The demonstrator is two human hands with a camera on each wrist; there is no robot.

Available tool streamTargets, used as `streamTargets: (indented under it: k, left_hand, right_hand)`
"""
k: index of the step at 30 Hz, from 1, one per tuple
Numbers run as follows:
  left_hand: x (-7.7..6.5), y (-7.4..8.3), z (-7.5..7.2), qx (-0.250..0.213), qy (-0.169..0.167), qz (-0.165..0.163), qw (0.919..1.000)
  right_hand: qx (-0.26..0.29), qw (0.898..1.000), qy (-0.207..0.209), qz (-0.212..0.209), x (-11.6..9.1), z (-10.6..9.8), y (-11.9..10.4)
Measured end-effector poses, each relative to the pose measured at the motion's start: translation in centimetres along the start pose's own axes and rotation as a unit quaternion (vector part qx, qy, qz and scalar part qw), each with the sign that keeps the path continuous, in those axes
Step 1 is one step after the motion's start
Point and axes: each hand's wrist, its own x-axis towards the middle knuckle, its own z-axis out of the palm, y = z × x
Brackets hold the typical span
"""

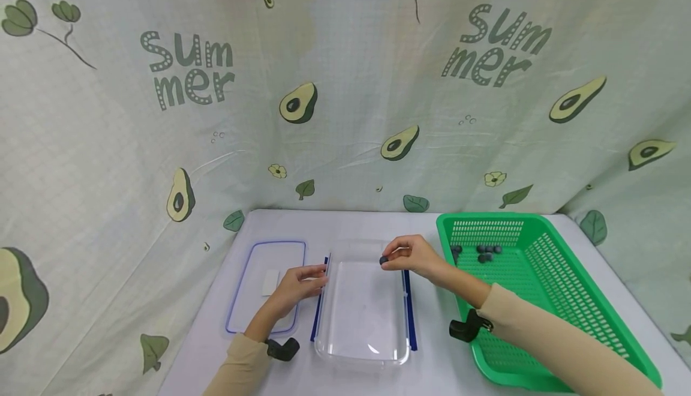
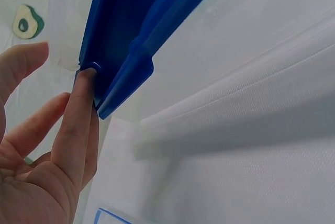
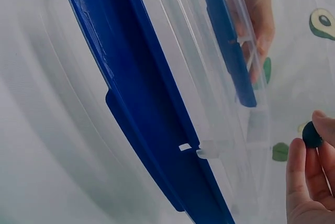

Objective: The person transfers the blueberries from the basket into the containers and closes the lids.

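Between the thumb and fingertips of my right hand (image 1: 412, 257) is a small dark blueberry (image 1: 383, 260), held over the far right part of a clear plastic box (image 1: 363, 361). The right wrist view shows the round blueberry (image 3: 312, 134) pinched at the fingertips. My left hand (image 1: 299, 288) is at the box's left side. Its fairly straight fingers touch the end of a blue side latch (image 2: 118, 41), with the thumb held apart. Another blue latch (image 1: 411, 318) hangs along the right side. No berries show inside the box.
A green perforated basket (image 1: 540, 279) stands on the right, several blueberries (image 1: 487, 249) at its far end. Left of the box lies a clear lid with a blue edge (image 1: 245, 285), partly behind my left hand. A printed curtain (image 1: 345, 84) hangs behind the white table (image 1: 432, 348).
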Motion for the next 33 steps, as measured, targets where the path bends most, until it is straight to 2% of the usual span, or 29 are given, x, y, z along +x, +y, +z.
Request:
streamTargets:
  k: [9,16,22,33]
  left_hand:
    - [0.2,-0.2,0.0,0.001,0.0,0.001,1.0]
    - [0.4,-0.5,-0.1,0.004,0.0,0.001,1.0]
    - [0.4,-0.4,0.0,0.007,0.002,-0.001,1.0]
    - [0.4,-0.5,0.0,-0.003,0.001,-0.007,1.0]
  right_hand:
    - [-0.016,1.0,0.01,0.008,0.1,0.1,0.3]
    - [-0.026,0.999,0.02,-0.001,-0.1,-0.7,0.0]
    - [-0.029,0.999,0.043,0.003,-0.8,-2.0,-0.5]
    - [-0.009,0.994,0.107,-0.03,-2.3,-5.9,-1.4]
